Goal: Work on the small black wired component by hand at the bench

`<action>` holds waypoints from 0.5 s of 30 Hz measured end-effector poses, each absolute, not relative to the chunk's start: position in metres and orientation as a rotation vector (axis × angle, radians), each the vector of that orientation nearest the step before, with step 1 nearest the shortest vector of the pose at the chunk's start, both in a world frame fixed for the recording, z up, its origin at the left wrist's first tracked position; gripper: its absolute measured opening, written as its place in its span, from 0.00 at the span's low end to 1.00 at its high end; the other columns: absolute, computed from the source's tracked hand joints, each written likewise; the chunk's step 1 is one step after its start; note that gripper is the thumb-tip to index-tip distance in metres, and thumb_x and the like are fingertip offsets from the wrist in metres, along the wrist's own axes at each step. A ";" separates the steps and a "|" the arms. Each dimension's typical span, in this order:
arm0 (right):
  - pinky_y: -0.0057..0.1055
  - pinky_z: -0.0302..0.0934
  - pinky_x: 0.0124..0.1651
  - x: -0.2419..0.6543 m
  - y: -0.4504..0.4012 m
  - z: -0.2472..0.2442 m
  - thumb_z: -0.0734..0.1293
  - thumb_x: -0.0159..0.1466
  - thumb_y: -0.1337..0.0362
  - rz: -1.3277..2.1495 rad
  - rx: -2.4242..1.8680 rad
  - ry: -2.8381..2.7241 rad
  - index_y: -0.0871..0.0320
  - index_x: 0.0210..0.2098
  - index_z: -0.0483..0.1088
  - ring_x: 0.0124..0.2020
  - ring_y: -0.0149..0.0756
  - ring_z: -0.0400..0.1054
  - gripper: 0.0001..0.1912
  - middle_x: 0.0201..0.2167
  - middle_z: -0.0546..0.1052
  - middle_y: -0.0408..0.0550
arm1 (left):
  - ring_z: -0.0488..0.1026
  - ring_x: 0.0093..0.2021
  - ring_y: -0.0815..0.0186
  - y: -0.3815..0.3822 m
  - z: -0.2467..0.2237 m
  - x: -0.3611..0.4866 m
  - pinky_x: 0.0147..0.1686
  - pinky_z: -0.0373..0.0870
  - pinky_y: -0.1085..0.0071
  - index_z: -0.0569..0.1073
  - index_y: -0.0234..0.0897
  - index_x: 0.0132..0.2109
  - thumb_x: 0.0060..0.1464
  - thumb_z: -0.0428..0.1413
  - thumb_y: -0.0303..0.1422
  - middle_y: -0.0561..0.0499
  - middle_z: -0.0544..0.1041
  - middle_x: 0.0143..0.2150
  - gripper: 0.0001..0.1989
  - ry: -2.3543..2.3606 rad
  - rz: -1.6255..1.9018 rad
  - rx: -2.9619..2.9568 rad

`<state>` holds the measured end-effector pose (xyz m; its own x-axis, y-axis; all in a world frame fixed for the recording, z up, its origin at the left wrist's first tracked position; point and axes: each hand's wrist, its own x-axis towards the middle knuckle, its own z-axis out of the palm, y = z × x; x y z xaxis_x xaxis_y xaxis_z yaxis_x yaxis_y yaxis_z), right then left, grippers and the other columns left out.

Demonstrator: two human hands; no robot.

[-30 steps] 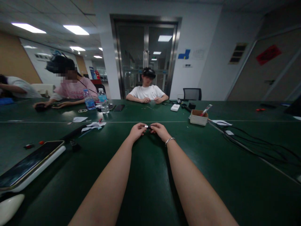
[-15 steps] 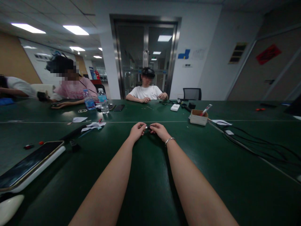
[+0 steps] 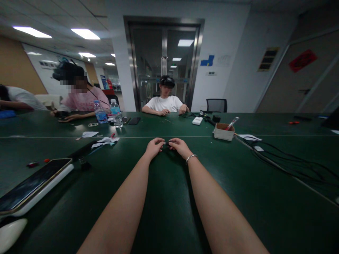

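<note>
Both my arms reach forward over the green table (image 3: 169, 197). Between my fingertips is a small dark object (image 3: 166, 143), too small to name, with a lighter bit at its left end. My left hand (image 3: 154, 148) pinches its left side, thumb and fingers closed. From the right, my right hand (image 3: 180, 146) pinches the other end; a silver bangle (image 3: 190, 159) circles that wrist. The fingers cover most of the object. It is held at or just above the tabletop; I cannot tell which.
To the left lie a phone (image 3: 34, 183) on a white box, a white mouse (image 3: 12, 234) and crumpled paper (image 3: 106, 141). Water bottles (image 3: 116, 113) stand farther back. Right are a small box (image 3: 224, 132) and black cables (image 3: 291, 158). Co-workers (image 3: 166, 104) sit across the table.
My hands stay in nearly the same place; the bright part of the small object shows less now. The co-worker opposite has lowered one hand slightly.
</note>
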<state>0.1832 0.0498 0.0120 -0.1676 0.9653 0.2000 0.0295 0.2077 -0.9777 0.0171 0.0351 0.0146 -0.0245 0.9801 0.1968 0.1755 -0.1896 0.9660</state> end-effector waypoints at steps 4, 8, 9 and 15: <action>0.23 0.60 0.28 0.183 0.049 0.013 0.69 0.56 0.69 1.159 -0.999 -1.453 0.62 0.35 0.71 0.22 0.26 0.68 0.07 0.23 0.75 0.43 | 0.67 0.23 0.74 0.034 0.014 0.017 0.21 0.65 0.79 0.74 0.35 0.42 0.52 0.56 0.34 0.51 0.71 0.30 0.11 1.237 1.309 1.484; 0.23 0.60 0.28 0.184 0.051 0.012 0.69 0.55 0.68 1.155 -0.999 -1.459 0.62 0.35 0.71 0.22 0.26 0.68 0.08 0.23 0.75 0.43 | 0.65 0.22 0.75 0.034 0.015 0.019 0.20 0.64 0.80 0.73 0.34 0.39 0.54 0.54 0.36 0.53 0.69 0.27 0.10 1.245 1.304 1.465; 0.23 0.60 0.28 0.184 0.051 0.012 0.69 0.55 0.68 1.153 -0.997 -1.461 0.62 0.36 0.71 0.22 0.26 0.69 0.08 0.23 0.75 0.43 | 0.66 0.23 0.75 0.034 0.015 0.019 0.20 0.64 0.80 0.73 0.35 0.39 0.54 0.54 0.36 0.52 0.70 0.28 0.10 1.247 1.299 1.459; 0.23 0.61 0.28 0.184 0.052 0.011 0.69 0.56 0.69 1.159 -0.992 -1.446 0.62 0.36 0.71 0.23 0.27 0.69 0.07 0.23 0.76 0.43 | 0.68 0.26 0.74 0.035 0.016 0.018 0.21 0.64 0.80 0.72 0.35 0.42 0.49 0.56 0.29 0.52 0.71 0.30 0.11 1.256 1.264 1.435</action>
<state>0.1836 0.0521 0.0107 -0.1713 0.9645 0.2009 0.0136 0.2062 -0.9784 0.0176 0.0348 0.0155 -0.0052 0.9870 0.1605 0.1543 -0.1578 0.9753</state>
